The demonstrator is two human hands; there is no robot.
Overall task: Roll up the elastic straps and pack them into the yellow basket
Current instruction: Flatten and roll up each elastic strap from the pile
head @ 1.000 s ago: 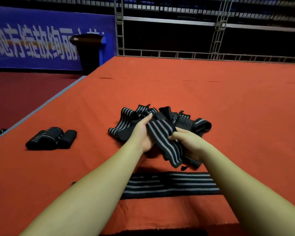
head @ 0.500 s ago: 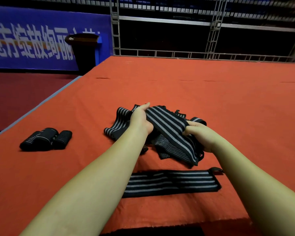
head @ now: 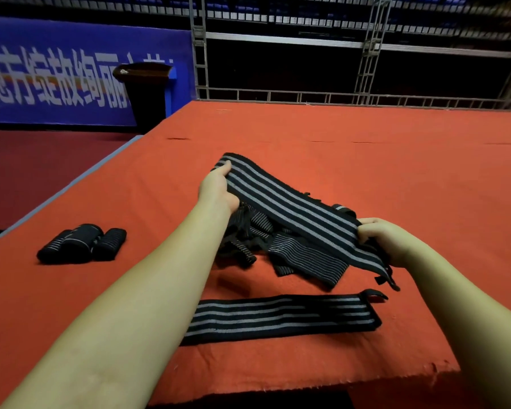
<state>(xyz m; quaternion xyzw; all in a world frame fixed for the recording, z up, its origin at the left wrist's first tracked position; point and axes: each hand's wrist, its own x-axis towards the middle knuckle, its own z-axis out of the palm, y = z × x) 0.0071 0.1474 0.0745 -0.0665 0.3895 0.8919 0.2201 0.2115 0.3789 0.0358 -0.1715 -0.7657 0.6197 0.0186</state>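
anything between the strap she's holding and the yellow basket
Cannot say: no yellow basket shows in this view. Both the left hand and the right hand already grip the stretched strap, which hangs above the loose strap pile.

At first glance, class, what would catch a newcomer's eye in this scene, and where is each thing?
First, the striped strap stretched at centre between the left hand and right hand, above a tangled pile of straps. Nearer the viewer, another strap lies flat on the orange cloth. At the left sit rolled straps; no yellow basket is in view.
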